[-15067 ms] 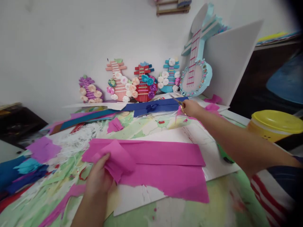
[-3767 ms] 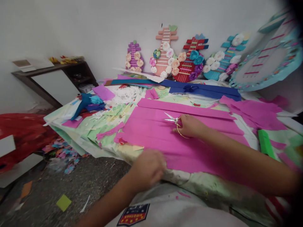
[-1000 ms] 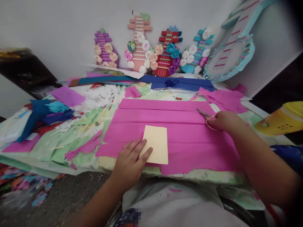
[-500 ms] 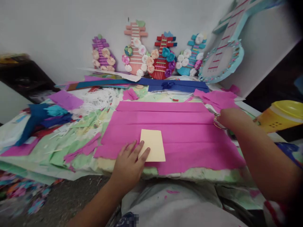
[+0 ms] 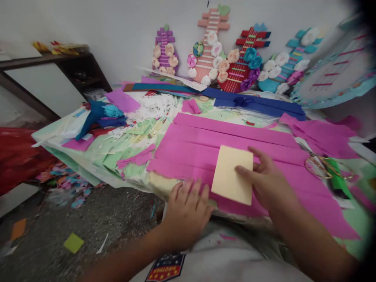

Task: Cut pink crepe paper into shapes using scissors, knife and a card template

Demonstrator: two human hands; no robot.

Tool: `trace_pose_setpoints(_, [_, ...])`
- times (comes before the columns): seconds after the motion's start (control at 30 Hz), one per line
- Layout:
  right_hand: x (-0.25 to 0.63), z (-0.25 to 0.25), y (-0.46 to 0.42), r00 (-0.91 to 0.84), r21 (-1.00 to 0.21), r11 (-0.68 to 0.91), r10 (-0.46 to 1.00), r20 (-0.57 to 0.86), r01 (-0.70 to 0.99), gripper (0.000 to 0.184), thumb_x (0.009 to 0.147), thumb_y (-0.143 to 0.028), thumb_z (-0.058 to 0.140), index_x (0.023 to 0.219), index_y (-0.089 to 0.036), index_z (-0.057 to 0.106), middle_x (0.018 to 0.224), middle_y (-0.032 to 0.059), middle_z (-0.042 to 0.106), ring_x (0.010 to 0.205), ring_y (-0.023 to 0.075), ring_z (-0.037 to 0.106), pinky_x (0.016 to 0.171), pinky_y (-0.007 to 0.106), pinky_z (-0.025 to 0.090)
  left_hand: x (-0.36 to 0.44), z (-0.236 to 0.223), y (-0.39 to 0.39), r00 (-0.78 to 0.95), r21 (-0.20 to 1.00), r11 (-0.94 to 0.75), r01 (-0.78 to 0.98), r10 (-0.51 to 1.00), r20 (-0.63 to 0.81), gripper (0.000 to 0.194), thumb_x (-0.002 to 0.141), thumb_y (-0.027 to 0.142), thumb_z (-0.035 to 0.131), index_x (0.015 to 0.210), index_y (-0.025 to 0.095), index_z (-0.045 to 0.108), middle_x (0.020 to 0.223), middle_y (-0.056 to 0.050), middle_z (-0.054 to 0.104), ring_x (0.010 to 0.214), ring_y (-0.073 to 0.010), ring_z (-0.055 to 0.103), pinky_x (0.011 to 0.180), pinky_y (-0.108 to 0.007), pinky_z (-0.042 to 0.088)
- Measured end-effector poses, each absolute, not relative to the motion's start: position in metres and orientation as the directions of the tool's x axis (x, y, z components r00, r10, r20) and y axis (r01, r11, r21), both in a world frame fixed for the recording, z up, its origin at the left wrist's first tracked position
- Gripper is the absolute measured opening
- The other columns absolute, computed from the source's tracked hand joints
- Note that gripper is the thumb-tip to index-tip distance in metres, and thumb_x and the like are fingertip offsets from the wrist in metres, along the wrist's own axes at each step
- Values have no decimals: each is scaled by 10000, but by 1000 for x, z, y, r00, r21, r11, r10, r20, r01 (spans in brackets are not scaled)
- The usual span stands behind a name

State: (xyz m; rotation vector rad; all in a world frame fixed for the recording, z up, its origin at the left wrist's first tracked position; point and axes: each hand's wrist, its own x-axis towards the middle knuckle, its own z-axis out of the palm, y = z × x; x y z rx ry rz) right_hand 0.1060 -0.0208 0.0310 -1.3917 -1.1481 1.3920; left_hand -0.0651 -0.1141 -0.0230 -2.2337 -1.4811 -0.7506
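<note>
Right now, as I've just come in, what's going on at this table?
A person is handling paper with bare hands. The right hand holds a cream card over the pink paper, thumb on top. The left hand has its fingers spread over the paper's near edge. The scissors lie unheld by the paper's right side, and flower-trimmed guitar shapes stand along the wall.

Left hand [image 5: 189, 213]: palm down, fingers extended toward the far side. Right hand [image 5: 268, 182]: thumb and fingers pinched, right forearm [image 5: 307, 231] at near right.
</note>
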Motion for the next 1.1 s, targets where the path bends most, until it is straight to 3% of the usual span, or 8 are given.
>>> trace_pose_setpoints(0.1, [98,35,7,-39,-975,-101,993,-111,200,737,625,-288,625,1275,-300,279,780,38,614,579,184,600,458,301,480,-73,-36,-117,259,35,-341,939,770,583,300,773,298,472,941,90,607,914,-122,627,867,-264,535,755,-411,407])
trace_pose_setpoints(0.23, [79,19,22,-208,-927,33,977,-49,374,477,669,-296,553,1136,-276,462,817,33,611,608,167,588,468,279,467,-76,-52,-122,254,40,-349,936,750,611,347,759,300,483,1012,84,580,995,-118,613,947,-273,505,831,-423,358])
trace_pose_setpoints(0.33, [71,-4,21,-232,-874,109,973,-4,474,376,683,-321,523,1054,-257,525,845,29,607,662,166,582,518,287,473,-77,-59,-123,246,43,-343,938,750,614,366,754,306,493,1043,92,565,1026,-113,605,977,-270,492,860,-418,332])
trace_pose_setpoints(0.6, [72,-22,20,-267,-866,186,962,63,464,408,690,-373,539,1085,-277,497,922,27,598,721,175,572,604,320,471,-81,-59,-119,219,37,-301,953,767,604,318,736,324,522,995,153,591,1109,-131,562,945,-260,503,812,-391,355])
trace_pose_setpoints(1.1, [70,-16,18,-306,-850,188,951,33,492,404,691,-362,542,1080,-260,499,930,28,595,729,178,564,613,324,466,-83,-62,-119,247,0,-309,951,758,603,322,722,314,533,997,155,586,1111,-125,566,932,-253,503,806,-381,351])
